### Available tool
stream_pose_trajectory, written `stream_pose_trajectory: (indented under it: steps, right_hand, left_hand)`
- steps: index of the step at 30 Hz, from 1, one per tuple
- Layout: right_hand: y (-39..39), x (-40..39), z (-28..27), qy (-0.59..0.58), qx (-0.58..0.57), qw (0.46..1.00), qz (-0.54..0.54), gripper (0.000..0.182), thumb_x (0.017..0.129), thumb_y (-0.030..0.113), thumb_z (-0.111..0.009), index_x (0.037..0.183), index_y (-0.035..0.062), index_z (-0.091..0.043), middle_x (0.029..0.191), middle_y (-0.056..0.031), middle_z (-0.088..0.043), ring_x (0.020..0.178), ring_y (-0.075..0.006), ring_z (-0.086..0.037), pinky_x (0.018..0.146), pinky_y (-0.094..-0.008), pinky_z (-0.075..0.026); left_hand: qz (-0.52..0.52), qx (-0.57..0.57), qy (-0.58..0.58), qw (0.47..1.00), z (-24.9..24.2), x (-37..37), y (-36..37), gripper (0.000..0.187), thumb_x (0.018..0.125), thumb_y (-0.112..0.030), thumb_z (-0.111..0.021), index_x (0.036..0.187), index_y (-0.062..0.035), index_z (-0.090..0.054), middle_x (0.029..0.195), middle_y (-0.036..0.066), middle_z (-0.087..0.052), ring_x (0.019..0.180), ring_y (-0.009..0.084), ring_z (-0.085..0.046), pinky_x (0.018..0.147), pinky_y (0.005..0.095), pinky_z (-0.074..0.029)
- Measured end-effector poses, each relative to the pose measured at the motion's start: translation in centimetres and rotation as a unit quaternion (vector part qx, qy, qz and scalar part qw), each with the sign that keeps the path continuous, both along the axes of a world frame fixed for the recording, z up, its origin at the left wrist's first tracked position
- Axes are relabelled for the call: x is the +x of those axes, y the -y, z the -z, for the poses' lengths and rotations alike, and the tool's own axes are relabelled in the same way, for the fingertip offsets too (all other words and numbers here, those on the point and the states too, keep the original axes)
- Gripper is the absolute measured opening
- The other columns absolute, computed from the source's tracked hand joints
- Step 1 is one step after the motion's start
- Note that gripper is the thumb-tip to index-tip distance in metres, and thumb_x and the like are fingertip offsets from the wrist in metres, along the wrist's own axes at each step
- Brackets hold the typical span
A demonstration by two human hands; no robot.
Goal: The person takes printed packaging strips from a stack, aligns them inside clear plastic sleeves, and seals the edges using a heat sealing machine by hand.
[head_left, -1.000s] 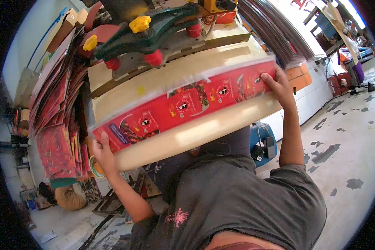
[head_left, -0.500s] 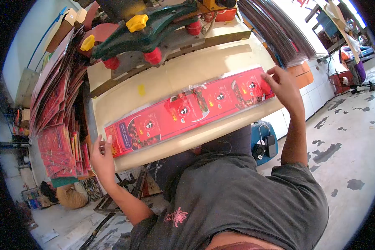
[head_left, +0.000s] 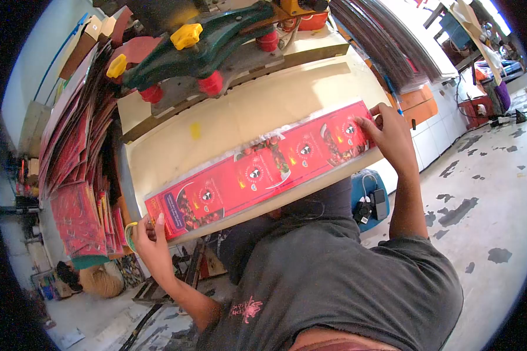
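Printed strip (head_left: 257,169): red ground, dark blue end panel, repeated round white emblems, food pictures. Work surface (head_left: 175,155): cream, one yellow patch. Machine arm (head_left: 216,47): dark green; knobs (head_left: 187,36): yellow. Shirt (head_left: 334,281): dark grey, pink print. Floor (head_left: 480,193): pale, grey blotches.

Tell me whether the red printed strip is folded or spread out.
Spread out: the red printed strip lies at full length, its food pictures showing.

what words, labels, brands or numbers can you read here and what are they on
None can be read with certainty:
Red printed strip: lettering too small and blurred
Dark shirt: pink lettering too blurred
Red sheets at left: any print too small
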State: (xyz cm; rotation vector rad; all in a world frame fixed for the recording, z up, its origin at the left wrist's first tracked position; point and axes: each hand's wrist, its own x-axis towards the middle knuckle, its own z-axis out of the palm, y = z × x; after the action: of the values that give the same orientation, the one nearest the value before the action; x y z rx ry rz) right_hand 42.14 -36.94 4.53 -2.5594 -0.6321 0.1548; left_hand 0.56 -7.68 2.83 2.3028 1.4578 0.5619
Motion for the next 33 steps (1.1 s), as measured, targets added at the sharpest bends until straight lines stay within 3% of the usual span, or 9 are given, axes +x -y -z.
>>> stream_pose_trajectory:
  steps: [3,9,13,16,19,23,27,31,33]
  right_hand:
    - [0.5,-0.2,0.6,0.033,0.079,0.996,0.005,0.036,0.087,0.03,-0.08,0.091,-0.0021,-0.064,0.071,-0.0128,-0.065,0.063,-0.0215,-0.062,0.059,-0.037,-0.047]
    - [1.0,0.0,1.2,0.131,0.079,0.988,-0.027,0.029,0.087,0.022,-0.078,0.092,-0.0019,-0.063,0.073,-0.0126,-0.063,0.064,-0.0226,-0.06,0.061,-0.0368,-0.047]
    - [1.4,1.0,1.9,0.139,0.065,0.988,-0.034,0.028,0.089,0.023,-0.076,0.091,-0.002,-0.063,0.074,-0.0122,-0.064,0.065,-0.0206,-0.061,0.062,-0.0346,-0.048]
    - [1.5,1.8,1.8,0.018,0.084,0.996,-0.004,0.029,0.092,0.024,-0.076,0.09,-0.0019,-0.063,0.076,-0.0096,-0.065,0.068,-0.0165,-0.061,0.064,-0.0311,-0.049]
    - [1.7,2.4,1.6,-0.053,0.101,0.993,0.012,0.036,0.089,0.034,-0.075,0.09,-0.0013,-0.066,0.082,-0.0162,-0.07,0.075,-0.027,-0.068,0.07,-0.0395,-0.053]
    - [2.2,4.0,3.3,-0.013,0.116,0.993,-0.023,0.038,0.093,0.036,-0.073,0.093,-0.0017,-0.069,0.082,-0.0106,-0.07,0.074,-0.0167,-0.065,0.069,-0.0322,-0.052]
    - [2.0,3.8,1.0,-0.222,0.216,0.95,-0.035,0.032,0.098,0.034,-0.069,0.097,0.0025,-0.071,0.084,-0.0008,-0.068,0.077,-0.0081,-0.061,0.069,-0.028,-0.05]
    - [1.9,2.4,-1.0,-0.344,0.354,0.864,-0.097,0.039,0.101,0.023,-0.062,0.128,-0.0049,-0.062,0.115,-0.0064,-0.07,0.103,-0.0108,-0.064,0.093,-0.0253,-0.049]
    - [2.5,2.8,-0.7,-0.315,0.348,0.878,-0.092,0.041,0.101,0.023,-0.063,0.13,-0.0065,-0.061,0.12,-0.0095,-0.069,0.105,-0.0123,-0.065,0.094,-0.0266,-0.05]
  left_hand:
    - [-0.024,-0.029,0.047,0.998,0.9,-0.1,0.1,0.041,0.098,-0.031,-0.069,0.114,0.0069,-0.064,0.091,0.008,-0.052,0.078,0.0192,-0.05,0.073,0.0352,-0.046]
    - [-0.02,0.044,0.024,0.999,1.8,0.2,0.3,0.047,0.098,-0.035,-0.069,0.119,0.007,-0.063,0.097,0.01,-0.055,0.085,0.021,-0.051,0.079,0.0357,-0.046]
    - [-0.03,0.072,0.018,0.997,1.9,0.0,0.4,0.052,0.099,-0.04,-0.067,0.12,0.0073,-0.063,0.105,0.016,-0.059,0.093,0.0296,-0.055,0.086,0.0425,-0.046]
    - [-0.03,0.061,0.006,0.998,1.8,-0.2,0.3,0.053,0.099,-0.04,-0.067,0.12,0.0075,-0.063,0.105,0.017,-0.059,0.096,0.03,-0.056,0.087,0.0423,-0.046]
    - [-0.035,0.062,0.006,0.997,2.2,-0.1,0.2,0.053,0.099,-0.04,-0.067,0.12,0.008,-0.062,0.105,0.017,-0.059,0.098,0.0309,-0.056,0.087,0.0425,-0.046]
    - [-0.05,0.069,0.017,0.996,1.8,0.4,0.6,0.047,0.099,-0.036,-0.068,0.118,0.0067,-0.062,0.107,0.019,-0.059,0.1,0.0338,-0.058,0.089,0.0418,-0.047]
    - [-0.058,0.046,0.034,0.997,2.1,0.2,0.4,0.042,0.098,-0.032,-0.068,0.117,0.0052,-0.062,0.108,0.02,-0.06,0.101,0.0356,-0.061,0.092,0.0427,-0.047]
    - [-0.047,0.094,0.018,0.994,1.7,0.2,0.6,0.042,0.098,-0.03,-0.069,0.119,0.0064,-0.063,0.105,0.018,-0.06,0.096,0.0313,-0.062,0.086,0.0403,-0.049]
    - [-0.058,0.008,0.077,0.995,1.5,0.0,0.5,0.039,0.097,-0.027,-0.07,0.118,0.0062,-0.065,0.101,0.014,-0.06,0.09,0.0243,-0.061,0.078,0.0358,-0.049]
